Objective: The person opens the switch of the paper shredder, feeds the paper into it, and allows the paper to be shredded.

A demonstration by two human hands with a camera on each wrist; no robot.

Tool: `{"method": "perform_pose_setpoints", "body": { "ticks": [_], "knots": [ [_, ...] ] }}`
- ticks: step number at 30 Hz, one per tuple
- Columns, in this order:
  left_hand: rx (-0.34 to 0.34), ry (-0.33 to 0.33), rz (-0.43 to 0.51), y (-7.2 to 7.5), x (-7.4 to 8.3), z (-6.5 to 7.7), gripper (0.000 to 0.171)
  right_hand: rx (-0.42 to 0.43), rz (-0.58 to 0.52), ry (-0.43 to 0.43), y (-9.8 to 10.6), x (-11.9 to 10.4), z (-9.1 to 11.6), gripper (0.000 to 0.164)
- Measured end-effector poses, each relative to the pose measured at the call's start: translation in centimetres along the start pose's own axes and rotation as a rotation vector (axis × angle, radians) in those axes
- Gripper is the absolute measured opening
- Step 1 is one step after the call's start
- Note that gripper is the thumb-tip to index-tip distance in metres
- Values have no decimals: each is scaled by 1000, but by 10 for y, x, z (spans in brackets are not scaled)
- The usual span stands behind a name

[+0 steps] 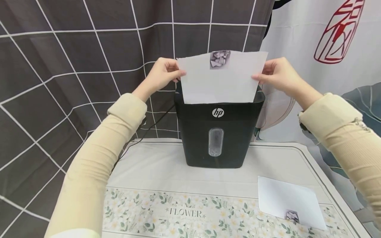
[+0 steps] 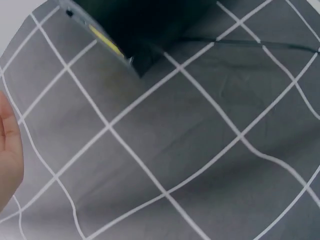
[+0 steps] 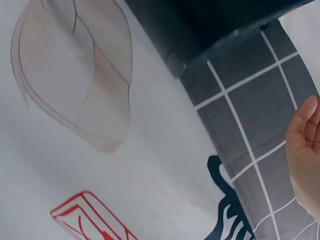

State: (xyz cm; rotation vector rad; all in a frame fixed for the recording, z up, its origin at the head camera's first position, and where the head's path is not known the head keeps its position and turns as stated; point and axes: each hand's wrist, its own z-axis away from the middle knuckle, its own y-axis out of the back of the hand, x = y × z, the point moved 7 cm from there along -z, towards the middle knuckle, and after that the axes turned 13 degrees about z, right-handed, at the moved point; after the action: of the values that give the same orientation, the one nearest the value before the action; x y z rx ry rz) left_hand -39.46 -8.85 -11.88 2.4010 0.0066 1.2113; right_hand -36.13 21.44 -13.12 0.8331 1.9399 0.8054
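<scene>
A white sheet of paper [image 1: 218, 82] with a small grey picture at its top edge stands upright over a black HP paper shredder [image 1: 196, 138]. Its lower edge is hidden behind the shredder's front rim. My left hand [image 1: 162, 73] pinches the sheet's left edge between thumb and fingers. On the opposite edge, my right hand [image 1: 278, 73] pinches the paper the same way. In the left wrist view only part of the left hand [image 2: 9, 150] shows at the border. The right wrist view catches the right hand [image 3: 306, 155] at its right side, beside a dark shredder corner [image 3: 200, 30].
A second sheet [image 1: 288, 200] with a similar picture lies at the table's right front. The shredder has a clear window [image 1: 215, 142]. A black cord [image 1: 143, 135] runs off leftward. Behind hang a dark grid curtain [image 1: 89, 66] and a white printed cloth [image 1: 300, 43].
</scene>
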Motion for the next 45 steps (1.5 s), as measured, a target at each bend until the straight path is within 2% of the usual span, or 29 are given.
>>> {"method": "perform_pose_setpoints", "body": {
  "ticks": [3,7,14,25,29,33,45],
  "knots": [
    [8,-4,-12,4,4,-10,17,30,-5,12,6,-2,-10,11],
    [23,-10,-52,7,6,-20,17,57,32,9,9,-2,-19,16],
    [51,1,-137,6,-2,-30,18,132,78,39,3,4,-27,20],
    [58,33,-191,-4,-31,-32,18,156,197,50,-14,17,-31,22],
    [82,26,-190,-3,-32,-36,17,156,196,49,-15,17,-35,21],
    [72,26,-179,-7,-37,-40,17,151,205,41,-17,22,-37,21],
    [65,82,-151,-22,-65,-36,18,149,227,24,-37,43,-30,22]
  ]
}}
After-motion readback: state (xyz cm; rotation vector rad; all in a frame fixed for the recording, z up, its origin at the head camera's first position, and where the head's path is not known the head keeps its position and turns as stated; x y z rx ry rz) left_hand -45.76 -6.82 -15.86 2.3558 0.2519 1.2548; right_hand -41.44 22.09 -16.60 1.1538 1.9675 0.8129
